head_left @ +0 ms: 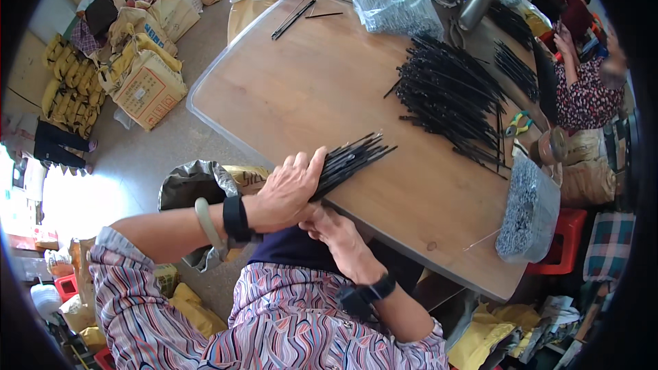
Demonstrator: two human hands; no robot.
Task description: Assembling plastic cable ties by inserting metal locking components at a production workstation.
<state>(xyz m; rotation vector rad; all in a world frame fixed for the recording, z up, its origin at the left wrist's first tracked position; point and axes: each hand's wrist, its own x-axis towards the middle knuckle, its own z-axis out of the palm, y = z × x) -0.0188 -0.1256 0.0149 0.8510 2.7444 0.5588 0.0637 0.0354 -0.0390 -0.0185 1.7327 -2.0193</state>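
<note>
A bundle of thin black sticks [353,161] lies slanted over the near edge of the wooden table, its far ends fanned out on the tabletop. My left hand [291,188] is closed over the bundle's near part, fingers pressed together. Just below it, my right hand [343,240] has its fingers curled in near the bundle's lower end; what they hold, if anything, is hidden behind the left hand. A big heap of similar black sticks [449,89] covers the right half of the table [274,96].
At the right corner stands a clear tub of small metal pieces [524,212]; behind the heap sit a bag of wire-like pieces [397,3] and a steel flask [480,0]. Pliers [519,123] lie beside the heap. Another person [589,96] sits across. An open sack [199,185] stands left.
</note>
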